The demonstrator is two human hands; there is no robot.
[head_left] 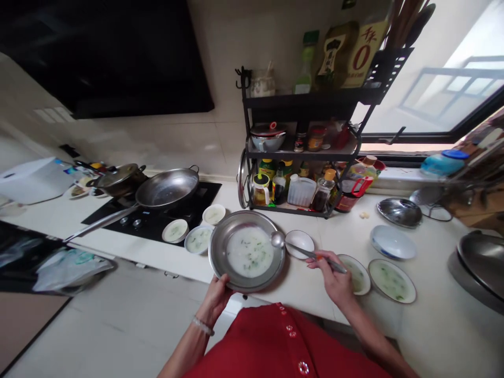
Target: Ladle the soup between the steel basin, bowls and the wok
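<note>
My left hand grips the near rim of a large steel basin that holds white porridge with green bits. My right hand is closed on the handle of a metal ladle, whose bowl hovers at the basin's right rim. An empty white bowl lies just beyond the ladle. To the right stand two filled bowls, one partly hidden by my right hand.
Three small bowls sit left of the basin, beside a black hob carrying a wok and a lidded pan. A black rack of bottles and jars stands behind. An empty bowl and a lid lie right.
</note>
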